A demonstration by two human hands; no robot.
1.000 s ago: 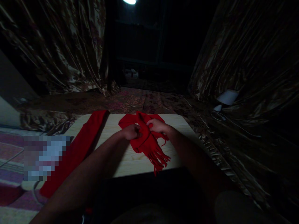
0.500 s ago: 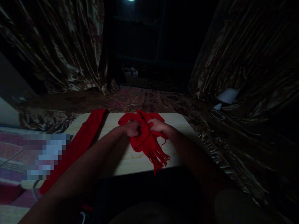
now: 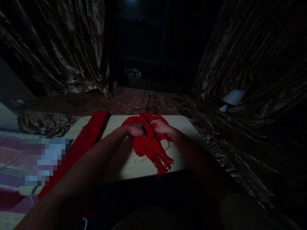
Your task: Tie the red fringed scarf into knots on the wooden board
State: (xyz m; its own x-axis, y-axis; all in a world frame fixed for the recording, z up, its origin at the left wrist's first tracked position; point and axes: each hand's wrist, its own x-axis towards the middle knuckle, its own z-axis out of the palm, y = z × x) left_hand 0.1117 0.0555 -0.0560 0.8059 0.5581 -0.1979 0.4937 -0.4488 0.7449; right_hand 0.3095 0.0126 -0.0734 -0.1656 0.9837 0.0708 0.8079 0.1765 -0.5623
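A red fringed scarf point(image 3: 146, 143) lies bunched and looped near the middle of the light wooden table point(image 3: 124, 166), its tassels pointing toward me. My left hand point(image 3: 137, 129) is closed on the left side of the loop, fingertips partly tucked into the fabric. On the other side, my right hand point(image 3: 160, 126) pinches the scarf, and a small bulge of red cloth shows between its thumb and fingers. A long red strip of cloth point(image 3: 83, 140) stretches along the table's left side, passing behind my left forearm; whether it joins the scarf I cannot tell.
Patterned curtains point(image 3: 81, 57) hang on both sides of a dark window. At the right, a small white lamp point(image 3: 232, 97) with a cord stands on the patterned cover. Striped fabric point(image 3: 11, 179) lies at the left, beside a blurred-out patch.
My left hand has shifted slightly, its fingers reaching a bit further right and into the loop. My right hand keeps its pinch in nearly the same spot.
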